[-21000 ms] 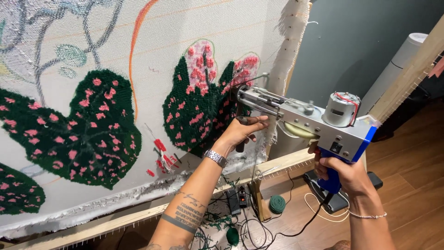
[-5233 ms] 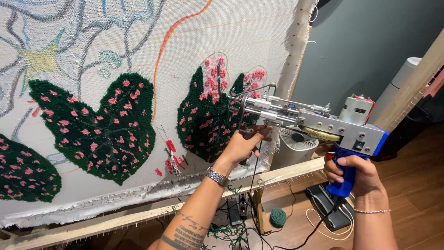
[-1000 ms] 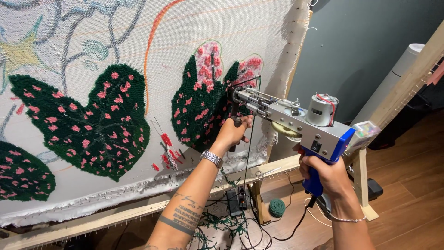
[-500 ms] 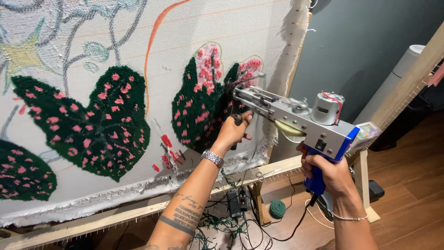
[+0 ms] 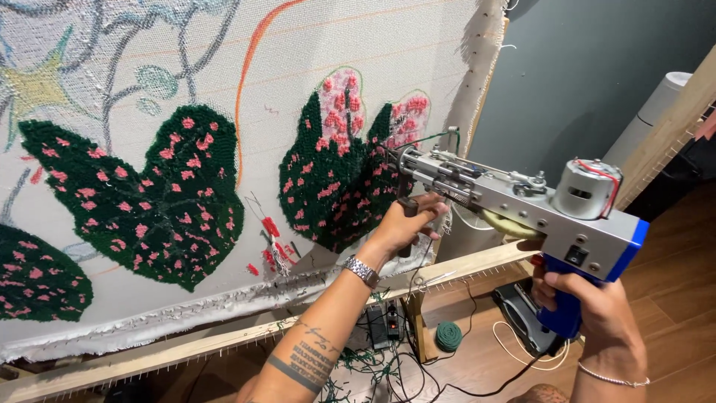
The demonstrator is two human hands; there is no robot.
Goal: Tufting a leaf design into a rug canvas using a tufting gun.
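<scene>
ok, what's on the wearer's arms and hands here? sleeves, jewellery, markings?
No sleeves in view; both forearms are bare. The left hand has a silver metal link watch at the wrist and dark tattoos on the forearm: lettering and a solid band. The right hand has a thin silver chain bracelet. No gloves or rings visible.

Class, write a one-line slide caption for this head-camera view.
Both hands steer a tufting gun against stretched cloth, filling a green leaf: left hand on the front handle, right hand on the blue handle.

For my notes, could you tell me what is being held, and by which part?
A tufting gun: the right hand grips its blue rear handle, the left hand its black front grip.
</scene>
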